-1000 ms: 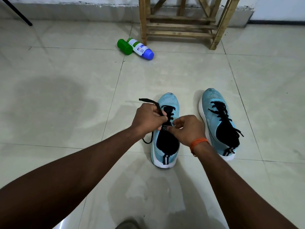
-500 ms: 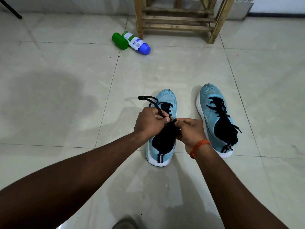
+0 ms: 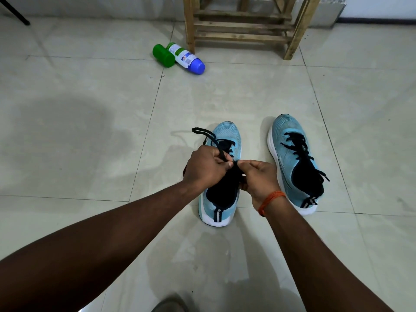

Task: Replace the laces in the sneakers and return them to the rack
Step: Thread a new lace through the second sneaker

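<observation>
A light-blue knit sneaker with a white sole (image 3: 227, 135) is stood on the pale tiled floor (image 3: 90, 136), heel toward the person, so that its throat is presented directly beneath both hands. The left hand (image 3: 206, 168) is closed in a fist round a flat black lace (image 3: 210, 138). The free end of the lace is seen looping up and away beyond the knuckles, evidently held clear of the eyelets while the other part is worked. The right hand (image 3: 262, 179) is curled as well, and its thumb and forefinger are brought up against the left fingers (image 3: 222, 163). There a short stretch of the lace appears to be pinched just above the black tongue. Whether an eyelet is being entered cannot be told, since the spot is hidden by the fingertips. A few crossings are seen ahead of the fingers, toward the toe, so the threading of this shoe is judged to be only partly done. Just to the right of the right fingers, a second matching light-blue sneaker (image 3: 284, 131) is set parallel, laced in black up its throat with the ends lying loose, and is presumably parked there as finished. Well beyond the fingers, against the wall, a slatted wooden shoe rack (image 3: 243, 27) is placed, to which the pair is to be returned. Beside its left leg, a green cylindrical plastic container (image 3: 163, 55) and a white bottle with a blue cap (image 3: 189, 60) are laid side by side on the floor. An orange thread band (image 3: 271, 199) is worn at the right wrist.
</observation>
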